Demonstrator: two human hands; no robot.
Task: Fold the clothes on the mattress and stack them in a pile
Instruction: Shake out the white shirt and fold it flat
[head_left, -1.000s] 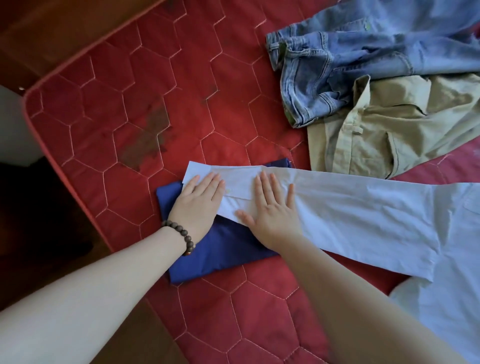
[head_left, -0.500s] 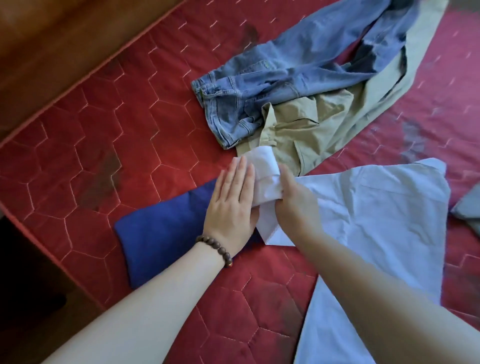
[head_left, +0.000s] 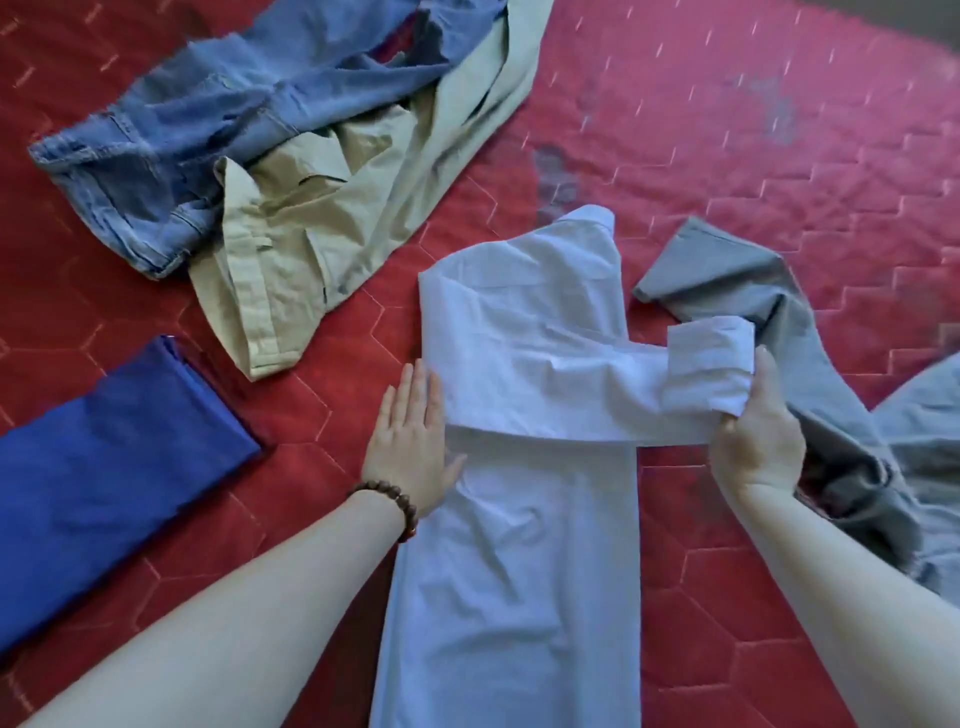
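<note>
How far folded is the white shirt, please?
Partly folded: the white shirt lies narrowed, one sleeve across it, gripped by the right hand.

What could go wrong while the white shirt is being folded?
The sleeve pinched by the right hand sticks out past the white shirt; let go, it might flop onto the grey garment. The left hand only presses one edge, so the wrinkled body might shift.
</note>
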